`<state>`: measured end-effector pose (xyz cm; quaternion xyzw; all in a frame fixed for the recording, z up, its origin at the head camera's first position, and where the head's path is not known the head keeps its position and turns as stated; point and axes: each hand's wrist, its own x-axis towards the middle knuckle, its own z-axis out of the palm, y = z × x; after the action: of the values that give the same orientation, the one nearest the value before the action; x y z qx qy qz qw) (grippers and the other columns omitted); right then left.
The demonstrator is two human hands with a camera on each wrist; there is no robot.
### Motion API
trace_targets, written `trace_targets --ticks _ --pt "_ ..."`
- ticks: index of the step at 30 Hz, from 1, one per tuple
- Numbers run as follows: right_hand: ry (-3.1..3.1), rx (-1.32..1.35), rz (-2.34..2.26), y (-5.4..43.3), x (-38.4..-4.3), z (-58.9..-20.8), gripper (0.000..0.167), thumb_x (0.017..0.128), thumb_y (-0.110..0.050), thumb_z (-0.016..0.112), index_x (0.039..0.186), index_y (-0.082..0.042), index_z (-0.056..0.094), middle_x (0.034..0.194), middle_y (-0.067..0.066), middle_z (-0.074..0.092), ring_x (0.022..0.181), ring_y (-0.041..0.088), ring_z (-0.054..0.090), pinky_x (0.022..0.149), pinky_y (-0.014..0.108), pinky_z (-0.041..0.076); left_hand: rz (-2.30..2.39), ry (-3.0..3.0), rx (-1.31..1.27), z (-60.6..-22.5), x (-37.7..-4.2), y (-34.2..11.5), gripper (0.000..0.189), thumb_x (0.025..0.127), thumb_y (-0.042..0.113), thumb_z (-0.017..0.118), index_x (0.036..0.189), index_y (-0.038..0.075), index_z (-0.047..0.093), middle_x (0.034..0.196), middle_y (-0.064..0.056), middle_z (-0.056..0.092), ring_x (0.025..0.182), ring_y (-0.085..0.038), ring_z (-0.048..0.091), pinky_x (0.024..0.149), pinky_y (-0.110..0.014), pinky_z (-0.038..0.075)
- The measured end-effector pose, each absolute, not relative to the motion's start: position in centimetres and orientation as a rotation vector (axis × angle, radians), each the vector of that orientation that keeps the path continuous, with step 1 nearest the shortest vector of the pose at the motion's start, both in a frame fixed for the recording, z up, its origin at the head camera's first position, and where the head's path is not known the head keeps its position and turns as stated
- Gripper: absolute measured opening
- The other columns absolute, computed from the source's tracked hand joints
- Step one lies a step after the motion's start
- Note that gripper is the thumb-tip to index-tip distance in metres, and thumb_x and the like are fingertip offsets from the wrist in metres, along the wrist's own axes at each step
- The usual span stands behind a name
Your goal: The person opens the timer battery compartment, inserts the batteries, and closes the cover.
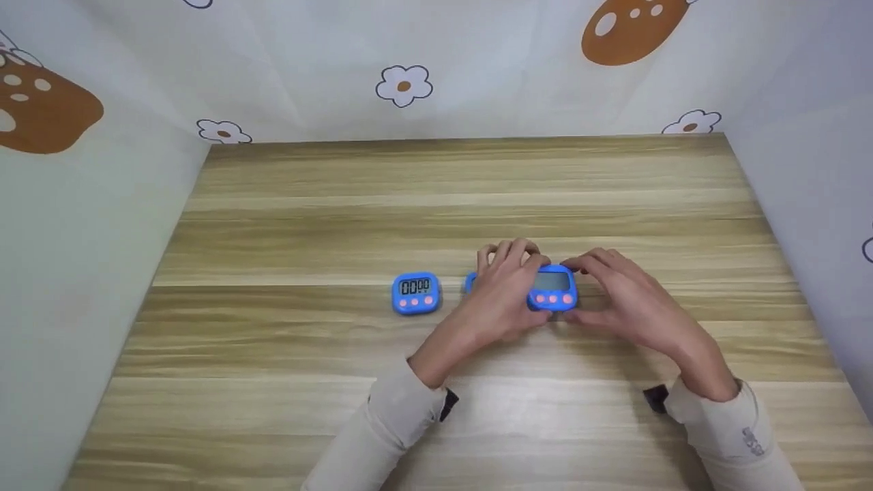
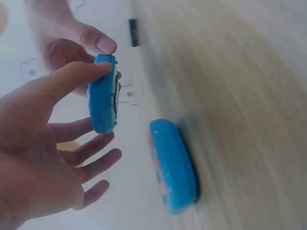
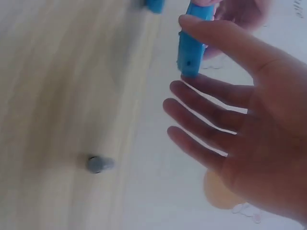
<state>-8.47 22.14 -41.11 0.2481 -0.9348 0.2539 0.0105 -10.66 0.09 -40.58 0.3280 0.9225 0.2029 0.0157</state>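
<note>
Both hands hold one blue digital timer [image 1: 554,288] between them, over the table, its grey screen blank and its pink buttons facing up. My left hand [image 1: 501,290] pinches its left side between thumb and forefinger, the other fingers spread in the left wrist view. On the opposite side, my right hand [image 1: 631,296] grips the edges with thumb and forefinger, other fingers loose below the timer [image 3: 190,52] in the right wrist view. A second blue timer [image 1: 470,281] is mostly hidden behind my left hand. Further left lies another blue timer [image 1: 416,293] with digits showing zeros.
A small grey cylindrical piece [image 3: 98,164] is on the wood-grain table [image 1: 273,409] near my right hand. Pale cloth walls [image 1: 307,82] with flower prints enclose the table's back and sides.
</note>
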Motion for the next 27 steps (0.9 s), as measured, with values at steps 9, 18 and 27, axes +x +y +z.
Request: trace_targets --ticks 9,18,27 --pt "-2.791 0.894 1.158 20.6 -7.0 -40.5 0.063 0.076 -0.030 0.086 0.132 -0.025 0.057 0.125 -0.014 0.055 0.115 0.012 0.051 0.090 0.040 0.050 1.113 2.798 0.997 -40.3 -7.4 -3.9 0.067 0.073 0.030 0.087 0.131 0.016 0.056 0.124 0.000 0.047 0.118 -0.016 0.041 0.099 -0.041 0.031" --pt "-2.805 0.893 1.210 20.4 -6.7 -41.2 0.059 0.078 -0.035 0.083 0.131 -0.025 0.058 0.126 -0.015 0.054 0.114 0.015 0.053 0.090 0.039 0.051 1.150 2.771 0.963 -41.6 -7.2 -4.2 0.070 0.072 0.032 0.087 0.133 0.016 0.056 0.125 0.001 0.046 0.118 -0.015 0.040 0.098 -0.038 0.034" --pt "-2.314 1.052 1.303 16.9 -5.0 -37.1 0.066 0.063 0.002 0.089 0.124 0.000 0.063 0.119 0.011 0.064 0.106 0.024 0.055 0.090 0.024 0.047 1.636 2.474 1.002 -41.2 -6.9 -4.3 0.072 0.073 0.015 0.085 0.135 0.017 0.048 0.131 0.002 0.044 0.120 -0.013 0.044 0.101 -0.032 0.043"
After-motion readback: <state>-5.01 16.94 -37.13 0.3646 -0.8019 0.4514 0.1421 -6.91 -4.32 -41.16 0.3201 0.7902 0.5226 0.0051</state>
